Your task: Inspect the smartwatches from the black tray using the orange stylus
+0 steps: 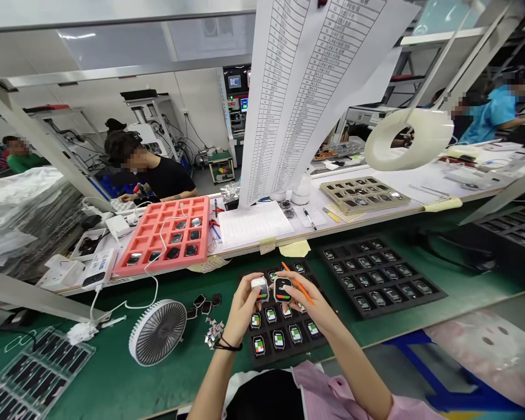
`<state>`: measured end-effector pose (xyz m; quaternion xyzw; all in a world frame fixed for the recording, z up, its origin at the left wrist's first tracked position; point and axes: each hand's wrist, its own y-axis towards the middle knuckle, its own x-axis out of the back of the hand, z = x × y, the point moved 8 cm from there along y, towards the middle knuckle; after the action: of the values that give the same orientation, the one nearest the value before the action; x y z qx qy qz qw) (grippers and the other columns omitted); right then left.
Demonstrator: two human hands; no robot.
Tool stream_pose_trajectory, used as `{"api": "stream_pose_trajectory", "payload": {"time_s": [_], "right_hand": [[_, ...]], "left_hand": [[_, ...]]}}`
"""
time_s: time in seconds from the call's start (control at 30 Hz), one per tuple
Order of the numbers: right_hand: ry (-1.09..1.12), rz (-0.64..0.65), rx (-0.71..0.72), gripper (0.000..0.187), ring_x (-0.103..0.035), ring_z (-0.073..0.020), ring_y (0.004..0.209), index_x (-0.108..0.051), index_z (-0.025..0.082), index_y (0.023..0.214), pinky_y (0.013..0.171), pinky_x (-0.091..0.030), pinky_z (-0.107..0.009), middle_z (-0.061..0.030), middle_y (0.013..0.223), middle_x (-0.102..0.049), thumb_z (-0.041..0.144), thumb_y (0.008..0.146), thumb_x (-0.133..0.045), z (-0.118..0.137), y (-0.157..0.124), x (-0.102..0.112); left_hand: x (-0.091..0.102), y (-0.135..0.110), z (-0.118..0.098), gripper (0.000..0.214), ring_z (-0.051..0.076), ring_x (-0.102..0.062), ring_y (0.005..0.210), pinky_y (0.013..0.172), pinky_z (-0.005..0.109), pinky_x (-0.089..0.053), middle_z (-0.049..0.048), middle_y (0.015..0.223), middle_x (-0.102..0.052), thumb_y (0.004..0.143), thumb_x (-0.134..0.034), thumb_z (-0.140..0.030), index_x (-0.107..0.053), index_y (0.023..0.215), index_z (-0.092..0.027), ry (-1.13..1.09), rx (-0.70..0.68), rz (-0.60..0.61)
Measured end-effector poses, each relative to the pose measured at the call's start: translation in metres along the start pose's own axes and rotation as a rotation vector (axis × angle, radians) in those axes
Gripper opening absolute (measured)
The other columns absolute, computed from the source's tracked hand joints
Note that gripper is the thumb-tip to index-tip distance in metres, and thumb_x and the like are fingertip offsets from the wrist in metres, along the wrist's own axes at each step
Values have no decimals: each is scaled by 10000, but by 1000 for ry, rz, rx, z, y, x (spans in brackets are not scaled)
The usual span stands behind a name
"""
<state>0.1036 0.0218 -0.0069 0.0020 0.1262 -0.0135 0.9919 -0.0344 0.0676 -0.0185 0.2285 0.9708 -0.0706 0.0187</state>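
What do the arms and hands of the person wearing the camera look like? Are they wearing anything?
The left hand and right hand are bare, with no gloves. A thin black cord bracelet circles the left wrist. The forearms are bare too, and a loose pink sleeve shows at the top of the right arm.

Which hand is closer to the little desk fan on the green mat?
The left hand is nearer, to the right of the desk fan. The right hand lies further right.
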Motion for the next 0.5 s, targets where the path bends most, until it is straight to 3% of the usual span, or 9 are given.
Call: {"api": "stream_pose_trajectory", "payload": {"time_s": [0.27, 0.5], "right_hand": [[19, -11, -44, 341, -577, -97, 518, -594, 231, 1092, 436, -371, -228, -35, 951, -676, 408, 809, -668, -2, -1, -1], [85, 18, -29, 294, -609, -115, 546, -606, 213, 1104, 437, -292, -227, -59, 956, -690, 409, 891, -556, -1, -3, -2]], "left_hand": [[1, -2, 0, 438, 45, -397, 507, 421, 166, -234, -5, 851, -544, 825, -549, -559, -578, 1107, -225, -22, 22, -6], [2, -1, 6, 534, 65, -447, 522, 414, 164, -207, -7, 767, -529, 776, -602, -576, -566, 1167, -214, -95, 59, 21]]}}
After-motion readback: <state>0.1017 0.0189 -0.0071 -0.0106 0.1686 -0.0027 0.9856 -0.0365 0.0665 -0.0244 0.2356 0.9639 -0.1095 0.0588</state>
